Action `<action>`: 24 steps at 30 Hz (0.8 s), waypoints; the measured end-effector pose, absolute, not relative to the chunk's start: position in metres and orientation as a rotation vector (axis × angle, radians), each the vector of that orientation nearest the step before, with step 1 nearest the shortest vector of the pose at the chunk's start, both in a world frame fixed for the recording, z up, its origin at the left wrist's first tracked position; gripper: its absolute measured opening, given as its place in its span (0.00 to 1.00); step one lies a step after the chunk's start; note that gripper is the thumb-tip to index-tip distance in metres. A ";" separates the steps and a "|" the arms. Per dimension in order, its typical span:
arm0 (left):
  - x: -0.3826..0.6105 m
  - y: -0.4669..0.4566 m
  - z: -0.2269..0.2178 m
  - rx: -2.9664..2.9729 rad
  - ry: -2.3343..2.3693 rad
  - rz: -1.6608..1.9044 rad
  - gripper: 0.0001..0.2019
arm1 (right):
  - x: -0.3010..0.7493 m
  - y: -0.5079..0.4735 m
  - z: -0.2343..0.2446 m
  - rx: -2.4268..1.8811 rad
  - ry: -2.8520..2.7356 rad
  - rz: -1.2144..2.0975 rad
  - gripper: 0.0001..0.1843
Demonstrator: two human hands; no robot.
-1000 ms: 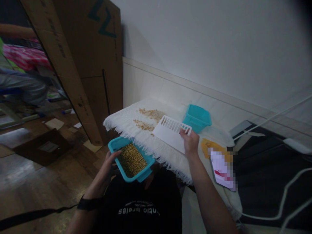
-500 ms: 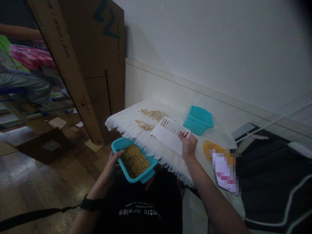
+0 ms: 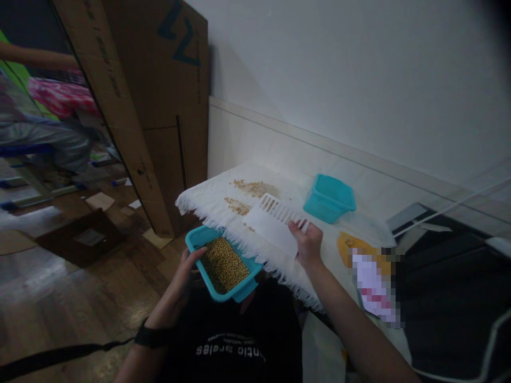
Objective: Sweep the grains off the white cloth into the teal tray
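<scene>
Left hand (image 3: 189,268) grips the tub (image 3: 245,290) of beans (image 3: 225,266), at 8 o'clock from the sheet (image 3: 269,231): thumb over the rim, other fingers hidden. Right hand (image 3: 310,244), closed on the sheet's 4 o'clock corner, thumb uppermost. Loose beans (image 3: 238,206) lie on the cloth (image 3: 209,194) towards 10 o'clock; second tub (image 3: 329,209), 2 o'clock.

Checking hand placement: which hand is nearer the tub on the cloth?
Right: the right hand is just in front of the tub; the left hand, holding the bean box, is farther left.
</scene>
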State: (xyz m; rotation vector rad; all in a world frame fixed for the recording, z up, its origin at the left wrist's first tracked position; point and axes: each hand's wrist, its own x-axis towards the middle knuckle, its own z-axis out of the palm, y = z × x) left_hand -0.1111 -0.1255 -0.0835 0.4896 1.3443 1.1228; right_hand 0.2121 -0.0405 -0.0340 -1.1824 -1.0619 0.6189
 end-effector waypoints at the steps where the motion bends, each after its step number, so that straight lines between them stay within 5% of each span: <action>1: -0.111 -0.126 -0.083 0.489 1.343 1.123 0.40 | 0.211 -0.043 -0.033 -1.194 -1.066 0.642 0.25; 7: -0.109 -0.129 -0.077 0.510 1.331 1.122 0.38 | 0.204 -0.051 -0.030 -1.200 -1.147 0.829 0.28; 15: -0.111 -0.129 -0.076 0.503 1.319 1.126 0.39 | 0.220 -0.036 -0.027 -1.176 -0.939 0.404 0.25; 24: -0.113 -0.128 -0.076 0.502 1.328 1.119 0.40 | 0.226 -0.037 -0.027 -1.234 -0.917 0.316 0.22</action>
